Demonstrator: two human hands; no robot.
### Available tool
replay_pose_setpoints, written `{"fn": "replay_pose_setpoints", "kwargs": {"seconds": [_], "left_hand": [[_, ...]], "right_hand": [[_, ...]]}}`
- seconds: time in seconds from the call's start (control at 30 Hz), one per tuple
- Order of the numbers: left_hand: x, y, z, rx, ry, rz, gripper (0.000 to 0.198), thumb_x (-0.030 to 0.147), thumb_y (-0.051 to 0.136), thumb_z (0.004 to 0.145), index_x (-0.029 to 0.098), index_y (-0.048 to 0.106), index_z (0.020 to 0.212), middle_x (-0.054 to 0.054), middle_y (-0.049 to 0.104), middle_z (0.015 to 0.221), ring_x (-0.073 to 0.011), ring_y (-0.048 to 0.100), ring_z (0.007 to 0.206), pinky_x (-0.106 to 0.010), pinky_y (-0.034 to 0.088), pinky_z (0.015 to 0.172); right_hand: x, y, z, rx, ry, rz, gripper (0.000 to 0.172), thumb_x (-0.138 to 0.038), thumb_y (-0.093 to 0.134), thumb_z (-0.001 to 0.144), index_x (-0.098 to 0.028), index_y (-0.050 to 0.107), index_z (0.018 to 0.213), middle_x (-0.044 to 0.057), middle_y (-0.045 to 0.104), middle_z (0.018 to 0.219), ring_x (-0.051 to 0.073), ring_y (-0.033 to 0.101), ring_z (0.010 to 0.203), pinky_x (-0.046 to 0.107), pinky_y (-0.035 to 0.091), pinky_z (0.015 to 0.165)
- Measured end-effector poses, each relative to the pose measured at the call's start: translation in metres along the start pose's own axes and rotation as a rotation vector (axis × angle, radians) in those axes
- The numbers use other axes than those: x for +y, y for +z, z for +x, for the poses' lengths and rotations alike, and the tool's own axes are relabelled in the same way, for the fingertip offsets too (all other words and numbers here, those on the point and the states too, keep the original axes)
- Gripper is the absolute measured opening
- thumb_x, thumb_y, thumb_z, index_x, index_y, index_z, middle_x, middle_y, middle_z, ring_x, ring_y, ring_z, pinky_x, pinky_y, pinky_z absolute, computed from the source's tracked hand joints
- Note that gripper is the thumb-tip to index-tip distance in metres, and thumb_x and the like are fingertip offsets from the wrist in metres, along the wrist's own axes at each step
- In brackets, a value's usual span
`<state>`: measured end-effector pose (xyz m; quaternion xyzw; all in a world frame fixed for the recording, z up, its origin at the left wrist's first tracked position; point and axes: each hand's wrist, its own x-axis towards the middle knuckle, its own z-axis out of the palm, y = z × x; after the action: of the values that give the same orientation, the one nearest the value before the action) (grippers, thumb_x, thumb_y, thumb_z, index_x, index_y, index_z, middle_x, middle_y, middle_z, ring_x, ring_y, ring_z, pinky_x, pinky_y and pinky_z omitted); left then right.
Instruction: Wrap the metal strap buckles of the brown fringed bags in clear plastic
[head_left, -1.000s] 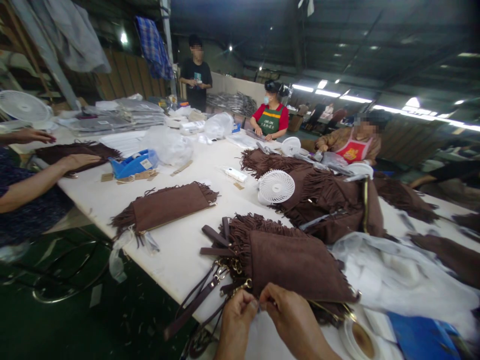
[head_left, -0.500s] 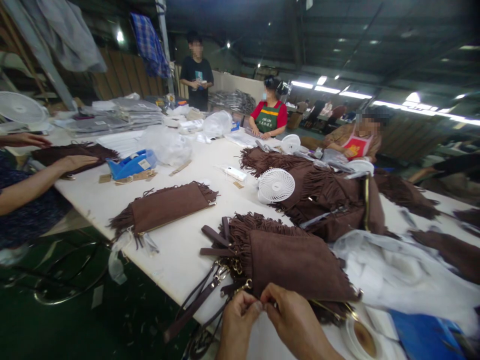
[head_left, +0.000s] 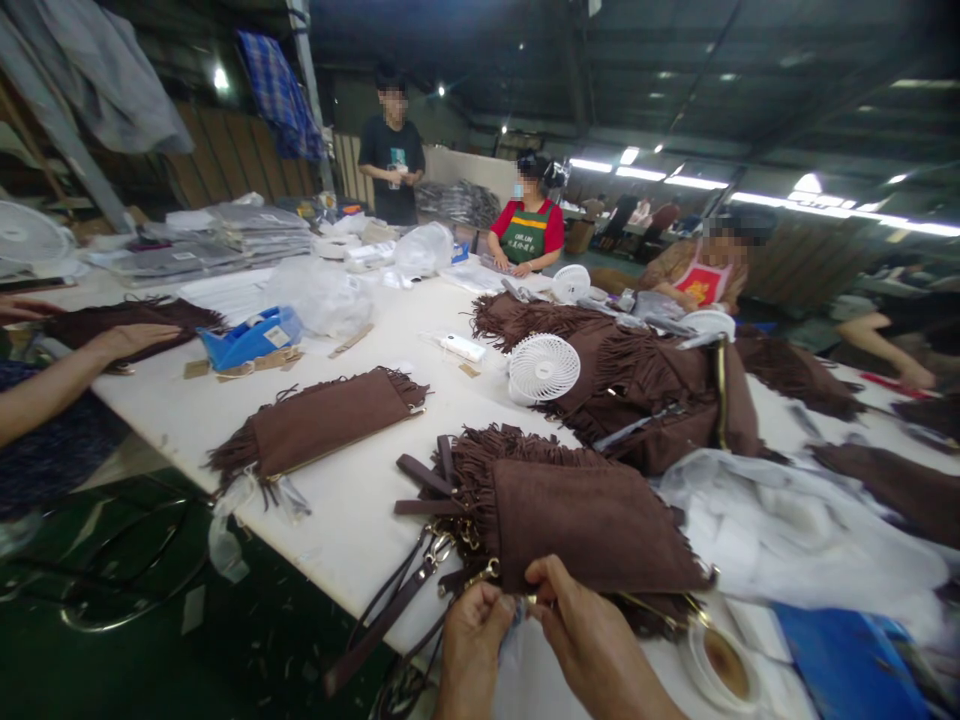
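Low in the view, my left hand (head_left: 474, 628) is closed, pinching a bit of clear plastic (head_left: 516, 618). Facing it, my right hand (head_left: 583, 622) pinches a small gold-coloured metal piece (head_left: 532, 599), too small to name surely. Both hands are at the front edge of a brown fringed bag (head_left: 592, 525) lying flat on the table. Left of that bag are brown straps (head_left: 367, 625) with gold clasps (head_left: 439, 548), hanging over the table edge. A second fringed bag (head_left: 322, 425) lies flat farther left, with clear plastic at its corner.
A pile of brown bags (head_left: 645, 390) and a white fan (head_left: 544, 367) stand beyond. Right are white plastic sheeting (head_left: 795, 530), a tape roll (head_left: 721, 665) and a blue packet (head_left: 847, 660). A blue tape dispenser (head_left: 251, 340) sits left, near a co-worker's arm (head_left: 82, 375). Other people surround the table.
My fingertips have parted slightly, and clear plastic and a gold glint now show between them. The view has shifted a little. At far right a co-worker's hand has come into view near something red.
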<state>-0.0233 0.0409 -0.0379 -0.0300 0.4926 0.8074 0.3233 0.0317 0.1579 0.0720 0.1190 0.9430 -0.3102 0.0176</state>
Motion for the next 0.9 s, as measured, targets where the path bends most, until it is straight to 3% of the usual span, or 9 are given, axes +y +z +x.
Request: {"fn": "replay_pose_setpoints", "kwargs": {"seconds": [0.27,0.57,0.77,0.9], "left_hand": [[-0.009,-0.002,0.005,0.006,0.018,0.022,0.040,0.052,0.075,0.064,0.016,0.058,0.069,-0.002,0.065,0.064,-0.0140,0.056,0.058,-0.025,0.041,0.058],[-0.005,0.001,0.003,-0.022,-0.044,-0.049,0.041,0.050,0.078,0.062,0.017,0.055,0.069,-0.002,0.065,0.060,-0.0133,0.056,0.052,-0.025,0.041,0.055],[-0.002,0.000,0.001,-0.045,-0.052,-0.103,0.039,0.045,0.079,0.063,0.017,0.053,0.069,-0.002,0.066,0.060,-0.0119,0.056,0.052,-0.023,0.040,0.055],[0.004,0.002,-0.002,-0.042,-0.130,-0.138,0.039,0.044,0.080,0.062,0.017,0.053,0.072,-0.004,0.069,0.065,-0.0124,0.058,0.053,-0.024,0.041,0.056]], "right_hand": [[0.008,0.004,-0.002,-0.003,0.020,0.084,0.014,-0.020,0.043,0.087,-0.024,0.046,0.100,0.002,0.066,0.087,0.017,0.065,0.080,0.027,0.044,0.071],[0.013,0.005,-0.003,-0.006,0.033,0.123,0.011,-0.022,0.045,0.088,-0.024,0.047,0.099,0.002,0.066,0.090,0.017,0.064,0.083,0.027,0.043,0.072],[0.010,0.009,-0.005,0.007,0.102,0.090,0.006,-0.025,0.046,0.087,-0.024,0.051,0.087,-0.001,0.064,0.077,0.017,0.060,0.071,0.026,0.039,0.065],[0.010,0.010,-0.005,0.014,0.084,0.148,0.009,-0.024,0.047,0.087,-0.023,0.053,0.081,-0.003,0.060,0.071,0.015,0.055,0.067,0.024,0.037,0.062]]}}
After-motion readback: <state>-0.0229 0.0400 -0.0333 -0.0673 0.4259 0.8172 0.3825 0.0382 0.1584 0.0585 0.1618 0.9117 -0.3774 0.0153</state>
